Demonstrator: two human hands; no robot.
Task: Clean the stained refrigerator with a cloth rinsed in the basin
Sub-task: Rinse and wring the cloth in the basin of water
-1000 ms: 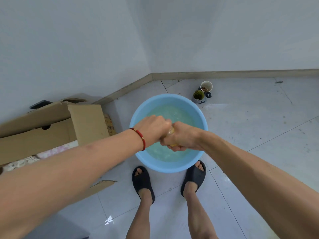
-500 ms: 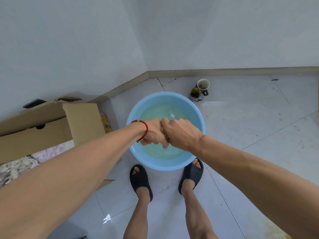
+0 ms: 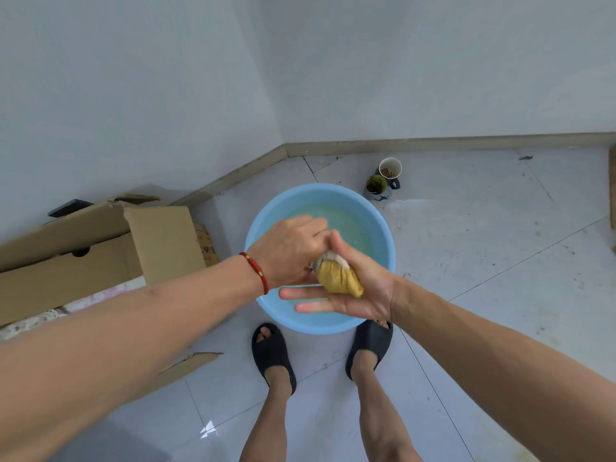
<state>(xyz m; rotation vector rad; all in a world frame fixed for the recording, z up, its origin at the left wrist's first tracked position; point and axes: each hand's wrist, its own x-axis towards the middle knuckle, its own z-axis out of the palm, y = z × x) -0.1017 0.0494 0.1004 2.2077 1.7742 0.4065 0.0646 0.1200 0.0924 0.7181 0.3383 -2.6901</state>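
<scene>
Above the blue basin (image 3: 383, 235), a wrung yellow cloth (image 3: 338, 278) is gripped by the left hand (image 3: 290, 251) and cradled in the flat-fingered right hand (image 3: 353, 291); the cardboard box's (image 3: 100, 248) printing is illegible.

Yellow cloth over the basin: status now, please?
Left hand grips bunched yellow cloth. Right hand open beneath, fingers straight. Both above round blue plastic basin of water. Nothing in the way.

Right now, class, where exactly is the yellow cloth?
In the head view the yellow cloth is bunched between the left hand and the right hand, above the blue basin of water on the floor.
</scene>
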